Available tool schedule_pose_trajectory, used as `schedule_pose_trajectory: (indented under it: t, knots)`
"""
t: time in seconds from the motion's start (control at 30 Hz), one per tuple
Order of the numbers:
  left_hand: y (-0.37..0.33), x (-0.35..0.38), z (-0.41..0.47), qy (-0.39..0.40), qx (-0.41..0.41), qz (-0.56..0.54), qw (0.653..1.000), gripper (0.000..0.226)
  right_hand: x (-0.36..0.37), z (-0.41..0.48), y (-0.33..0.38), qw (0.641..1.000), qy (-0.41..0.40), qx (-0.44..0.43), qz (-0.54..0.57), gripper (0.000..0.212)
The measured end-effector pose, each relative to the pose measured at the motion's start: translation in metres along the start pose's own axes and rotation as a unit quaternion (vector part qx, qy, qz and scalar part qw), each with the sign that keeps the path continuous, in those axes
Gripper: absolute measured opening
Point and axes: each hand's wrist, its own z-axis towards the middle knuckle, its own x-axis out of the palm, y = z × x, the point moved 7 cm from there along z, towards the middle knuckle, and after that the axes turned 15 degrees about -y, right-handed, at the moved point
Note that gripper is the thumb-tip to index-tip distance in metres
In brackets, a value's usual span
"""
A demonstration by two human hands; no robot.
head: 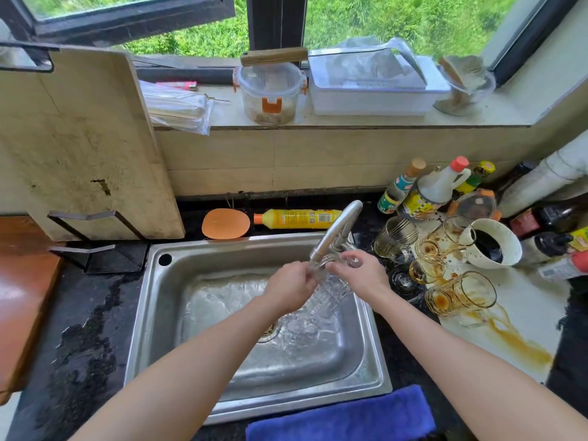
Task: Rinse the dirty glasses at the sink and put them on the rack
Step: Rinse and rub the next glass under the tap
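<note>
Both forearms are bare from the lower frame edge to the wrist, no sleeve showing. The left hand (291, 289) and right hand (361, 273) wear no gloves; no watch, and seemingly no rings, though the fingers blur

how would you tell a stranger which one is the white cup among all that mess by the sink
Start at the sink and look right, past the tap, to the cluster of stained glasses. The white cup lies tipped at their far right edge; it alone is opaque, with a dark inside.
</note>
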Motion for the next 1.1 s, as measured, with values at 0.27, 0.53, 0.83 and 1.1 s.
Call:
schedule_pose_trajectory:
  t: [0.27, 0.53, 0.83, 1.1]
  knots:
    - [0.010, 0.000, -0.004, 0.012, 0.018, 0.005, 1.000, 0.022, 0.023, -0.007, 0.014, 0.997, 0.015, -0.068, 0.041, 0.043]
    - [0.039, -0.024, -0.020, -0.059, -0.030, -0.018, 0.998, 0.025, 0.053, -0.012, 0.020, 0.977, 0.132, 0.099, 0.138, 0.028]
    - [0.062, -0.021, -0.029, -0.082, -0.114, -0.056, 0.989, 0.014, 0.066, -0.025, 0.050, 0.996, 0.055, -0.031, 0.056, 0.048]
    - [0.077, -0.009, -0.040, -0.007, -0.297, -0.329, 0.896, 0.011, 0.078, -0.030, 0.064, 0.974, 0.169, -0.048, 0.144, 0.063]
